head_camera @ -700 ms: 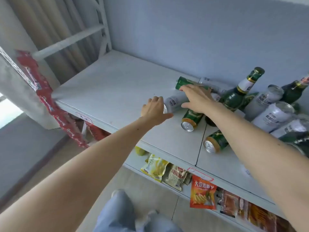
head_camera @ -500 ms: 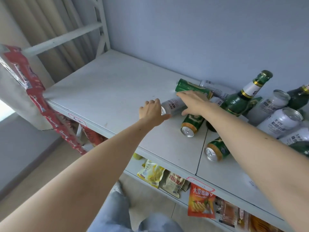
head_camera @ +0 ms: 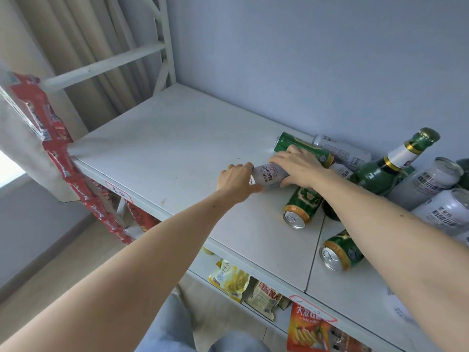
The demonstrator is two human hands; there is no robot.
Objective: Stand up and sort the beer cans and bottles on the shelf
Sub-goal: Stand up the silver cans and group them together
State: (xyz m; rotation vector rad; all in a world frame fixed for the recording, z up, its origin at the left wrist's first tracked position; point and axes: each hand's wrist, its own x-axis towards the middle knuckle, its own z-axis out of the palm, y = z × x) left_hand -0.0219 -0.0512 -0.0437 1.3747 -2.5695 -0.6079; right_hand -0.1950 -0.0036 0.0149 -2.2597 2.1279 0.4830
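The person stands before a white metal shelf [head_camera: 157, 153] and reaches with both bare arms to one silver beer can with black print [head_camera: 267, 174], which lies on its side on the shelf board. The left hand [head_camera: 236, 181] is at the can's near end, its fingers curled around the rim, so the hand covers most of the lid. The right hand [head_camera: 297, 168] lies over the can's far half from above, with the fingers bent down on the body and the thumb at the front side. So the can is held between the two hands, the printed middle part showing in the gap between them.

Just behind the right hand a green can with a gold rim [head_camera: 302, 146] lies on its side, and behind that another silver can [head_camera: 342, 151] lies near the pale blue wall [head_camera: 304, 59]. Under the right wrist a second green can [head_camera: 302, 207] points its lid to the front edge, and a third green can [head_camera: 340, 252] lies nearer to the edge, under the forearm. A dark green glass bottle with a white neck label [head_camera: 388, 168] leans tilted over the pile, and two more silver cans [head_camera: 431, 179] lie at the right side.

On the lower shelf, yellow and orange snack bags [head_camera: 231, 278] hang at the front.
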